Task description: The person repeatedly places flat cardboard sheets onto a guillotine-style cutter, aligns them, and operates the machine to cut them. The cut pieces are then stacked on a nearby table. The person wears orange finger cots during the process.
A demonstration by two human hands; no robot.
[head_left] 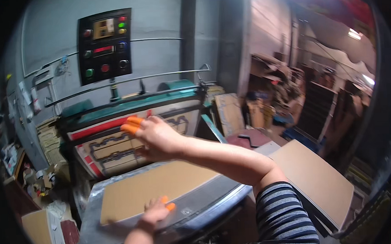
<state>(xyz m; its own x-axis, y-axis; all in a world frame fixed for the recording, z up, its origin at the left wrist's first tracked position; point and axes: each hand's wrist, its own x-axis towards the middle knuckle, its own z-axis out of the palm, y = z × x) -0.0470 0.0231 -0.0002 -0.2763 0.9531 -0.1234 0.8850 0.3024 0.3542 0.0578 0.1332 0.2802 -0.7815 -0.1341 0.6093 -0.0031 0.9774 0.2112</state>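
Observation:
A flat tan cardboard sheet [163, 182] lies on the grey metal bed [200, 197] of a press. My left hand [153, 214] rests at the sheet's near edge with fingers apart, orange covers on some fingertips. My right hand [158, 135] is raised over the far part of the sheet, its orange-covered fingers stretched out to the left, and no object shows in it. It is a little blurred. Behind it stands a tilted cutting die board [116, 149] with dark blade outlines and red strips, partly hidden by this hand.
A black control panel [105, 46] with coloured buttons hangs above the press. A metal bar [130, 83] runs across below it. To the right lies a stack of tan sheets [317, 177], with a black angled handle [248, 141] behind. Cardboard scraps [40, 176] crowd the left.

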